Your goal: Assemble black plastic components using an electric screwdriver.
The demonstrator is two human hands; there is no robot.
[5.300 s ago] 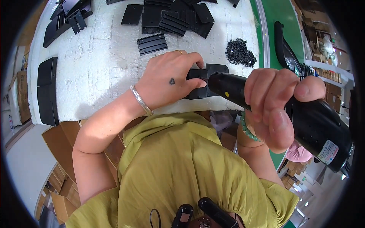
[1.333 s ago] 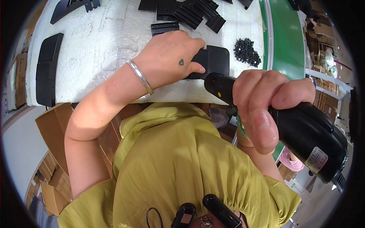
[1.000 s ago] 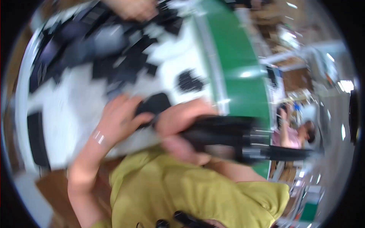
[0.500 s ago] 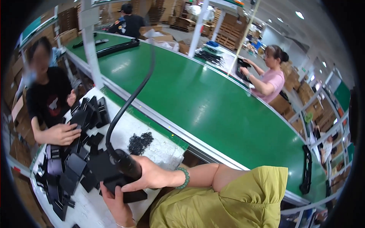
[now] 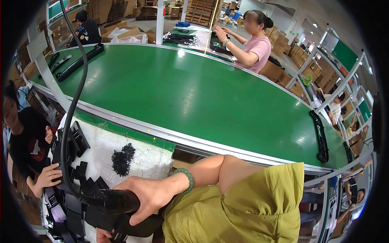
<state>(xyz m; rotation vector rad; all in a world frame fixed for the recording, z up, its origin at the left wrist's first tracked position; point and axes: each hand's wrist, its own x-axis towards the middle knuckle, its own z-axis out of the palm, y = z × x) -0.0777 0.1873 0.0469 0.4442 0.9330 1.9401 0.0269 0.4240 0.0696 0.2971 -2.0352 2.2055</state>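
My right hand (image 5: 149,197), with a green bead bracelet on its wrist, is closed around a black corded power tool (image 5: 117,201), which looks like an electric screwdriver. The tool lies nearly level, and its cord (image 5: 75,105) rises from its end. Below it is a black plastic part (image 5: 142,227), close to my right thumb. My left hand (image 5: 104,235) shows only a few bent fingers at the lower edge, closed at the side of this part; the rest is hidden. Several black plastic pieces (image 5: 73,210) lie heaped to the left.
A pile of small black screws (image 5: 123,159) lies on the white worktop (image 5: 152,160). Past it runs a green conveyor belt (image 5: 182,93) with long black housings (image 5: 320,137). A co-worker's hand (image 5: 49,175) rests by the heap at left. Another person (image 5: 255,44) works across the belt.
The view has swung, so the worktop sits farther left and lower. The power tool has tipped from steep to nearly level. My left hand shows less.
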